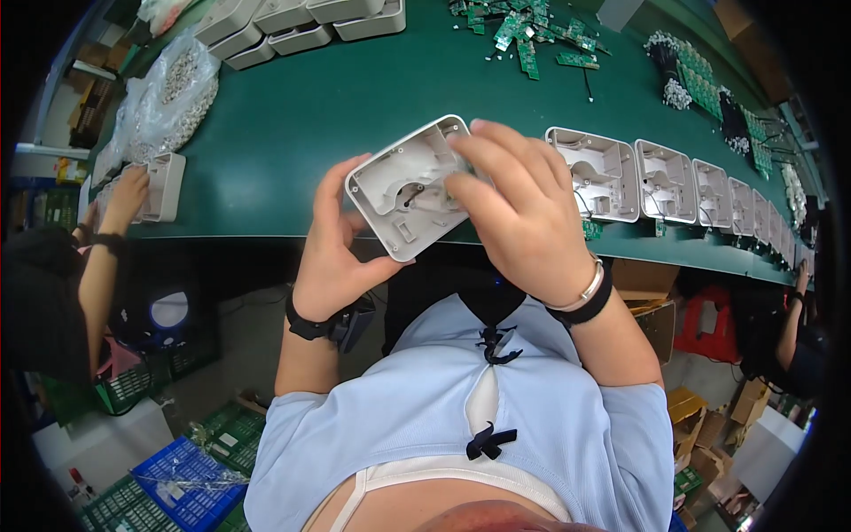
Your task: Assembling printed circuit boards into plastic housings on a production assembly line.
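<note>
A light-grey plastic housing, open side up and tilted, is held above the near edge of the green table. My left hand grips its left side and lower corner, thumb along the bottom edge. Inside it are ribs, screw posts and a round hole with a short dark part in it. My right hand curls over the housing's right side, its fingertips slightly blurred and reaching over the interior. Whether those fingertips also pinch something small is hidden.
A row of similar housings with wires runs right along the table edge. Green circuit boards lie at the back, bundled boards at the far right. Left are stacked housings, a bag of small parts and a co-worker's hand.
</note>
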Tool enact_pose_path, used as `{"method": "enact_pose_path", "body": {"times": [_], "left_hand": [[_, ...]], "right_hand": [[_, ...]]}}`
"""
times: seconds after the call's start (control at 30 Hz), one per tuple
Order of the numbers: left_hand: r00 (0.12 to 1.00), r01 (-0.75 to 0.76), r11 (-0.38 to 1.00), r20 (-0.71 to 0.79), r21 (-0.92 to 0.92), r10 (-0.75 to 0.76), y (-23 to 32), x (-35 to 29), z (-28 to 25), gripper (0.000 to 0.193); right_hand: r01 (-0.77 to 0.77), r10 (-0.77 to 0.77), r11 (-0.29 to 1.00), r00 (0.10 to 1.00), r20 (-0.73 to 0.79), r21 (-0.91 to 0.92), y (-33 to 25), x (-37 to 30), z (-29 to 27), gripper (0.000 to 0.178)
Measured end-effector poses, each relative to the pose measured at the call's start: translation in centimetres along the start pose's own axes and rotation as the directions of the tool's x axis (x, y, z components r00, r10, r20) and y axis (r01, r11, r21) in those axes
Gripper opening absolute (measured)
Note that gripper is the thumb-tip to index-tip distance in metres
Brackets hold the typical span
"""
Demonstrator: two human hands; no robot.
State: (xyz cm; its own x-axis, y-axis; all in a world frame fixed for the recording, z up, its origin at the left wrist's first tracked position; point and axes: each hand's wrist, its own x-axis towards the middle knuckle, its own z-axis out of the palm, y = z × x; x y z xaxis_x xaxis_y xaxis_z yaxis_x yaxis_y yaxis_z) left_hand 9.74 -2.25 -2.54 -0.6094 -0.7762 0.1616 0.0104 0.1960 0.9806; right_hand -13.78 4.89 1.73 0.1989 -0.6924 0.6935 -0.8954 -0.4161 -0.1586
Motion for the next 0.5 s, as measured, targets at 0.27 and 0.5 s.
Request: {"method": "enact_pose_path", "body": {"times": [0.27,0.5], "left_hand": [[0.996,0.082,0.996,-0.033,-0.020,-0.082,0.5,-0.1,-0.3,0.117],[0.992,0.114,0.993,-0.060,0.025,-0.112,0.2,-0.5,-0.4,0.119]], "right_hand": [[0.117,-0.153,0.975,0.970,0.189,0.187,-1.1,-2.0,-0.8,0.026],[-0.067,-0.026,0.914,0.975,0.221,0.400,-1.5,-4.1,1.0,0.027]]}}
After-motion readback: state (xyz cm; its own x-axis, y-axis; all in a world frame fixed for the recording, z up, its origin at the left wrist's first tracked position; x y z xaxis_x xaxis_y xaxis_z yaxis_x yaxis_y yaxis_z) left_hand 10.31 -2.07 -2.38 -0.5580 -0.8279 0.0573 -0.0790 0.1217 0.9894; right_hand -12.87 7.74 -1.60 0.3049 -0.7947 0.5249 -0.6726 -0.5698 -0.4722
